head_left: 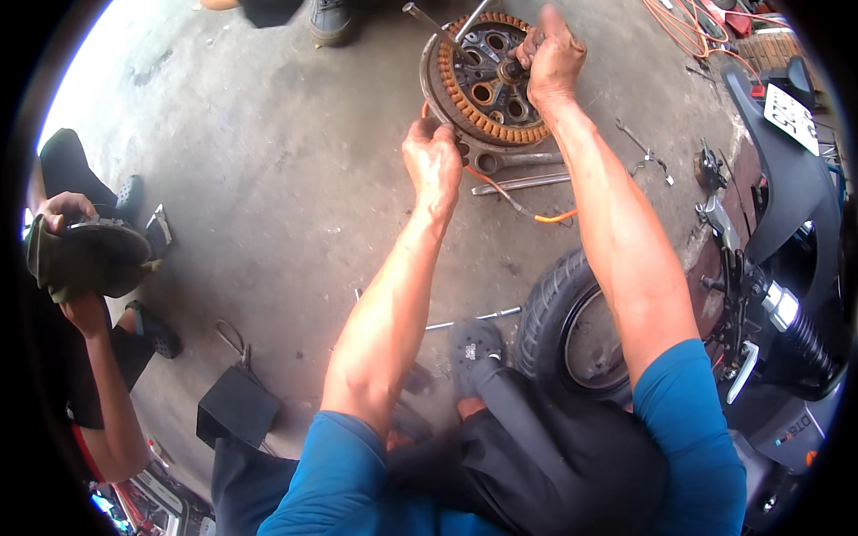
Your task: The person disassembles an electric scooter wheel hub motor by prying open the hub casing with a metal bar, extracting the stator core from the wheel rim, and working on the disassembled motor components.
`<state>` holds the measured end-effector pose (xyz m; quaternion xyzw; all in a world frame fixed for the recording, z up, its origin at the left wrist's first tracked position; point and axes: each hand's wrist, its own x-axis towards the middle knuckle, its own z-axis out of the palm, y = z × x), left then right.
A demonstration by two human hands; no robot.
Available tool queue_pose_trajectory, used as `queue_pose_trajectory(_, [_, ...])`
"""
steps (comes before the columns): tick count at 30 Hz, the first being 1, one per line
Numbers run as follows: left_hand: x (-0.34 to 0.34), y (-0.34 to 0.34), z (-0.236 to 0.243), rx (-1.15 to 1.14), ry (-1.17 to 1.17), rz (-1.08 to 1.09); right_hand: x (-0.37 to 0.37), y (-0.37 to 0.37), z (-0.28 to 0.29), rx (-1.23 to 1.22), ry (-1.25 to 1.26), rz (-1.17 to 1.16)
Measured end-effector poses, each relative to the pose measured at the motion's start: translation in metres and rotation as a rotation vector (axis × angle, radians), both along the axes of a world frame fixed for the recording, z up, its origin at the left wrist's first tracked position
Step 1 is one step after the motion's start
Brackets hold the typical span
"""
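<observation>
A round hub motor with a ring of copper-coloured windings lies on the floor at the far middle. My right hand is closed at its centre, with the fingers round the axle and the thumb pointing up. At the motor's near left edge, my left hand is curled closed; what its fingers hold is hidden. An orange cable runs out beside that hand. Two metal rods, one a thick bar, slant across the motor's far side.
A large spanner and a metal bar lie just nearer than the motor. A tyre stands by my legs. Scooter parts fill the right side. At left, another person's hands hold a round part with a cloth, near a black box.
</observation>
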<state>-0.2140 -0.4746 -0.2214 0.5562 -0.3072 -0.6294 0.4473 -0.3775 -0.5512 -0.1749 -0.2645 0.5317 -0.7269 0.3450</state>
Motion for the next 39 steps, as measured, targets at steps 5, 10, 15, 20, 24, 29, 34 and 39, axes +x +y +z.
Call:
queue_pose_trajectory(5, [-0.002, 0.000, -0.005, -0.011, 0.009, 0.025, 0.005, -0.001, -0.001, 0.032, 0.019, -0.022])
queue_pose_trajectory(10, [0.003, 0.006, -0.013, -0.067, -0.015, -0.033, 0.012, 0.003, 0.006, -0.048, 0.147, 0.003])
queue_pose_trajectory(15, [-0.007, 0.015, -0.015, -0.099, -0.033, -0.013, -0.021, 0.033, 0.003, -0.105, -0.067, -0.259])
queue_pose_trajectory(20, [-0.013, 0.008, -0.010, -0.143, 0.084, -0.087, -0.013, 0.035, 0.000, -0.154, -0.088, -0.300])
queue_pose_trajectory(24, [-0.013, 0.001, -0.011, -0.208, 0.025, -0.041, -0.016, 0.026, -0.001, -0.080, 0.006, -0.206])
queue_pose_trajectory(29, [-0.014, 0.002, -0.018, -0.208, -0.030, -0.059, -0.013, 0.018, 0.001, -0.075, -0.022, -0.217])
queue_pose_trajectory(34, [-0.008, -0.007, -0.018, -0.172, -0.107, -0.013, -0.008, 0.009, -0.007, -0.095, 0.031, -0.229])
queue_pose_trajectory(39, [-0.008, -0.003, -0.008, -0.163, -0.013, 0.009, -0.014, 0.001, -0.008, -0.058, 0.000, -0.259])
